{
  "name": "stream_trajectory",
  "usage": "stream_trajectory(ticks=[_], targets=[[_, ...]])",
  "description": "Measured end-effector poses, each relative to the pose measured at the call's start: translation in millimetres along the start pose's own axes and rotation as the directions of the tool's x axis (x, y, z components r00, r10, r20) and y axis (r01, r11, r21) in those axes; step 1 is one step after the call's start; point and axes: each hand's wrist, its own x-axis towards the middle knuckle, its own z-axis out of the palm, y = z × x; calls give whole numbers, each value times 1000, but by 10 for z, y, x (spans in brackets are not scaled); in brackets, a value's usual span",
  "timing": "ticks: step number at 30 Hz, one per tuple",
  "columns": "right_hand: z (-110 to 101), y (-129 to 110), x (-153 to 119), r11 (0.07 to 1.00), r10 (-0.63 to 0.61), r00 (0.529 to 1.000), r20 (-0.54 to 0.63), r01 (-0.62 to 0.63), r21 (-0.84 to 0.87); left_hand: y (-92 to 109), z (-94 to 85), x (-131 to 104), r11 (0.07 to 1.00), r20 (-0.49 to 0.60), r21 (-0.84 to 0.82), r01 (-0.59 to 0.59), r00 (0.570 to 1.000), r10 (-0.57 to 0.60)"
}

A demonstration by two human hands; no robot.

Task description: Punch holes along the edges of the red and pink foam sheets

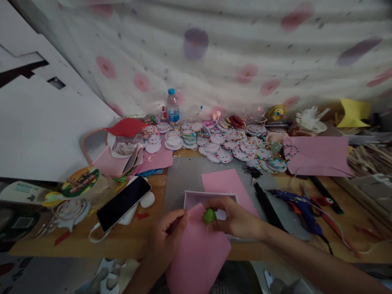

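Observation:
My left hand (171, 232) pinches the edge of a pink sheet of paper (199, 257) near its top corner. The sheet hangs down over the table's front edge. In my right hand (231, 216) is a small green craft punch (209, 215), gripped between thumb and fingers at the sheet's upper edge. My fingers hide part of the punch, so I cannot tell how far the paper sits in it. Behind my hands a shallow white-rimmed tray (211, 193) lies on a grey mat (183, 175), beside another pink sheet (226, 183).
Several stacks of white discs with coloured dots (223, 143) fill the back, near a water bottle (173, 107). At left lies a phone (124, 203). A blue glue gun (301, 208), a black marker-like stick (268, 208) and a cable are at right.

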Motion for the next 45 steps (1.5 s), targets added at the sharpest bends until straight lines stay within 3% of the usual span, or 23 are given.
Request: stream_trajectory(ticks=[5, 9, 12, 17, 20, 27, 33, 45], targets=[[-1, 101, 48, 1000, -15, 1000, 17, 14, 20, -14, -4, 10, 1000, -1, -11, 18, 1000, -18], [-83, 128, 58, 979, -1, 992, 124, -24, 202, -63, -52, 37, 999, 16, -17, 33, 999, -32], [-137, 142, 37, 963, 20, 994, 106, -48, 267, -93, -105, 47, 999, 2, -3, 43, 999, -43], [-164, 166, -15, 982, -28, 998, -55, 17, -187, -93, -158, 48, 999, -16, 15, 39, 999, -39], [-173, 167, -35, 955, -63, 997, -45, 47, -293, -84, -162, 48, 999, -12, 22, 33, 999, -33], [-212, 110, -45, 984, 33, 999, 42, -25, -178, -48, -161, 34, 1000, -11, 29, 9, 1000, -8], [-221, 15, -8, 983, -36, 997, 75, 49, -178, -3, -142, 46, 999, -14, 34, -23, 1000, 23], [-278, -148, -27, 1000, -9, 987, 159, 6, 19, 26, -140, 75, 999, 16, -28, 24, 1000, -24]])
